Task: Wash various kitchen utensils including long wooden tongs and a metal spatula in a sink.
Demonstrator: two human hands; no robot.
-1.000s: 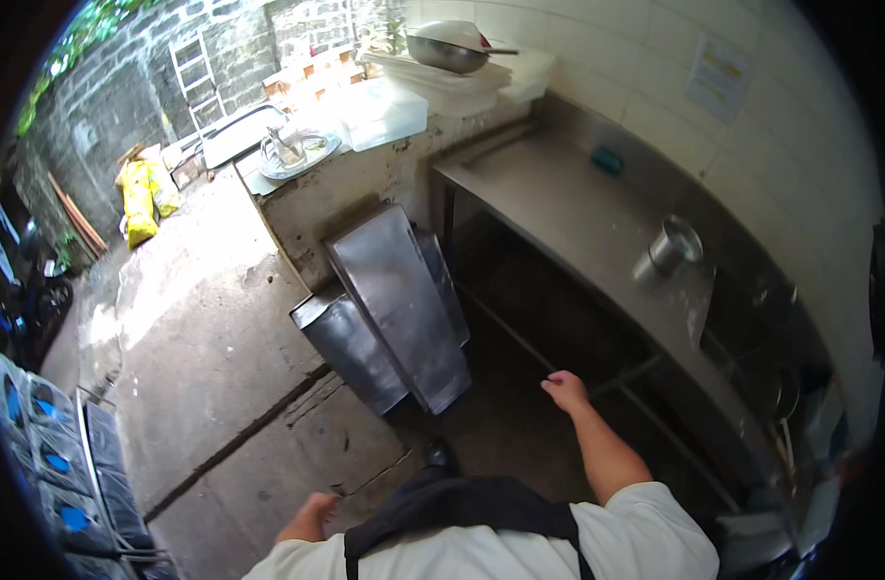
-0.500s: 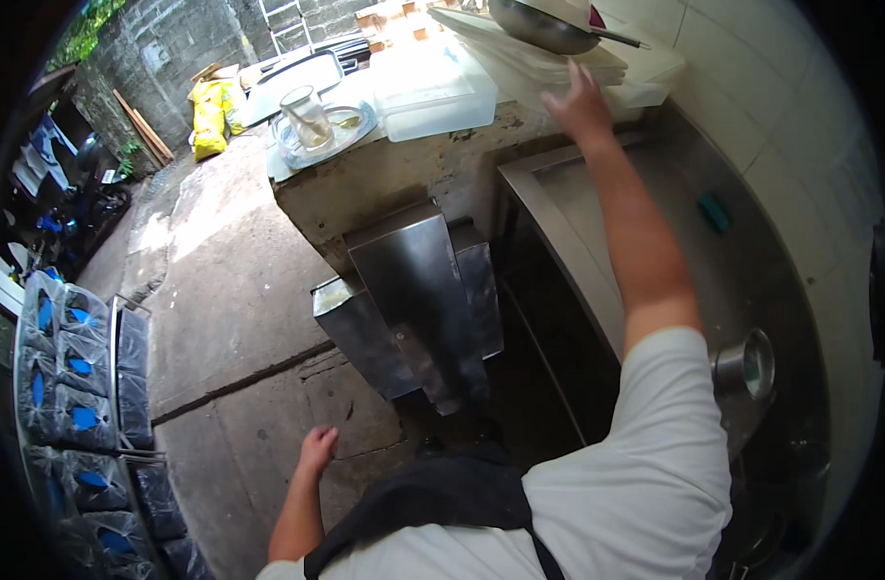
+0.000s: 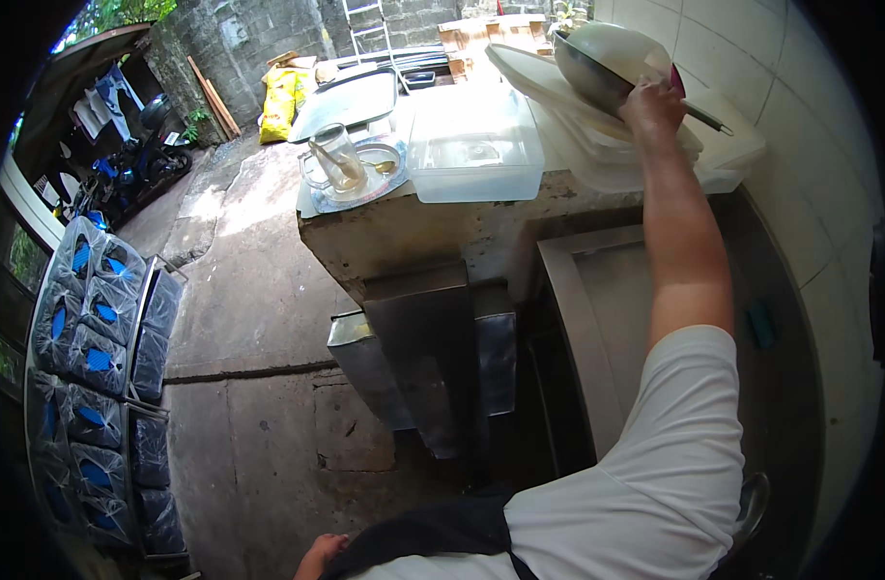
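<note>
My right hand [image 3: 652, 101] reaches far up to a metal wok [image 3: 597, 60] that rests on stacked white trays [image 3: 645, 145] on a concrete counter [image 3: 442, 227]. The fingers close on the wok's rim beside its dark handle [image 3: 705, 118]. My left hand [image 3: 319, 558] hangs low at the bottom edge, fingers curled, holding nothing that I can see. A clear plastic box [image 3: 476, 155] sits on the counter left of the trays.
A glass jug with a spoon [image 3: 334, 155] stands on a round metal tray [image 3: 357, 182]. Steel sheets [image 3: 433, 358] lean against the counter. A steel table [image 3: 607, 329] lies below right. Stacked blue-patterned sacks [image 3: 99, 348] line the left, on a concrete floor [image 3: 249, 319].
My right arm has risen from low beside the steel table up to the wok on the counter. The view has shifted closer to the counter. My left hand stayed low.
</note>
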